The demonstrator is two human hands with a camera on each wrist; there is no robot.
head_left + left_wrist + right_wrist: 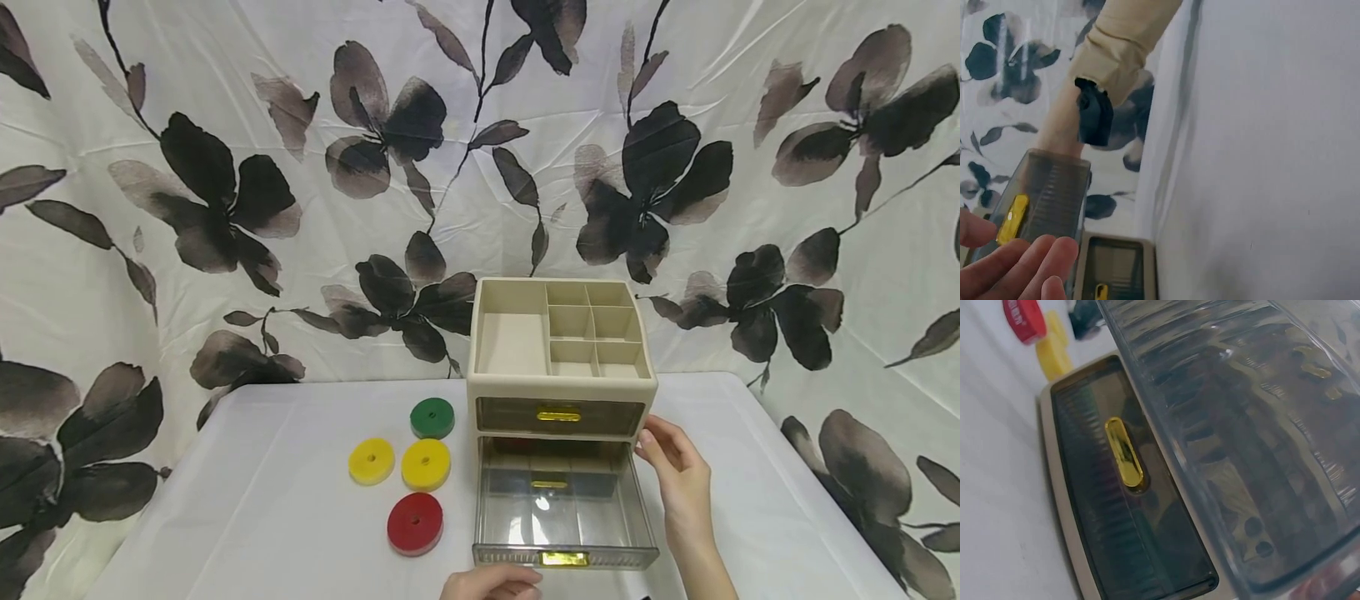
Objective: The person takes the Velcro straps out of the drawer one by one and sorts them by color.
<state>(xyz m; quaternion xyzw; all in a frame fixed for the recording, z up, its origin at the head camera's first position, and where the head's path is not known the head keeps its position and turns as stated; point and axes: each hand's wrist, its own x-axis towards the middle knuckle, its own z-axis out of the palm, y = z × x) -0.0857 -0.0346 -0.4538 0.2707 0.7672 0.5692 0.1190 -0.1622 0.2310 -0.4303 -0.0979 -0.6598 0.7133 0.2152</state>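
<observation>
A cream desktop organizer [564, 386] stands on the white table with its middle drawer [566, 512] pulled out toward me. That drawer is clear grey plastic with a gold handle [564, 558]. My left hand [491, 582] is just in front of the drawer, near the handle; in the left wrist view its fingers [1029, 262] are loosely bent, thumb apart, with nothing seen between them. At the organizer's right side, my right hand [682, 479] touches the wall with thumb and fingertips. The closed bottom drawer [1125, 487] shows below the pulled-out one in the right wrist view.
Left of the organizer lie a green disc [432, 417], a yellow disc [371, 462], another yellow disc [426, 464] and a red disc [415, 523]. A closed top drawer [510, 415] sits under the compartment tray. A flowered cloth [247, 333] hangs behind the table.
</observation>
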